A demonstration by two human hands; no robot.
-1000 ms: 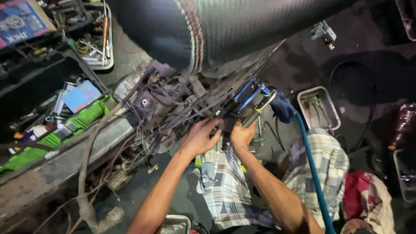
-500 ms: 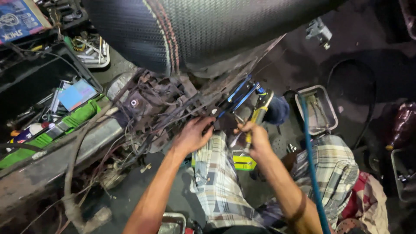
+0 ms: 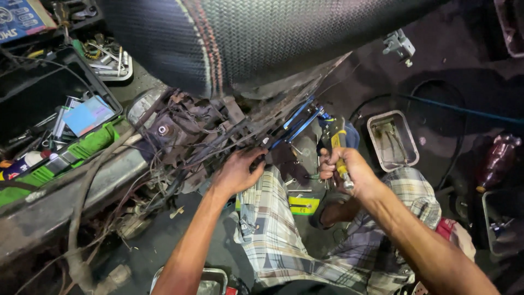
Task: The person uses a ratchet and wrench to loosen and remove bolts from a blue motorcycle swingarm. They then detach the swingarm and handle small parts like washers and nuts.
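**Hands at the wiring under the seat, tool gripped in the right**

Centre of the frame: the left hand [image 3: 238, 172] is pressed into the tangle of wires and cables [image 3: 191, 139] below the dark ribbed seat [image 3: 229, 38], its fingers curled among them; whether they pinch one strand cannot be told. The right hand [image 3: 349, 173], just right of centre, is closed firmly round a yellow-handled tool [image 3: 339, 155], held upright near the blue bars [image 3: 297, 123]. The step looks like work on the wiring or a fastening there; bringing the tool's tip to the spot the left hand steadies would call for care among loose strands.

At upper left lies a blue printed box [image 3: 22, 19]; below it, in a black tool tray [image 3: 41, 98], a light blue card [image 3: 87, 114]. A yellow and green package [image 3: 303, 205] lies low at centre, against the checked cloth [image 3: 273, 229]. A metal tin [image 3: 393, 141] sits at right
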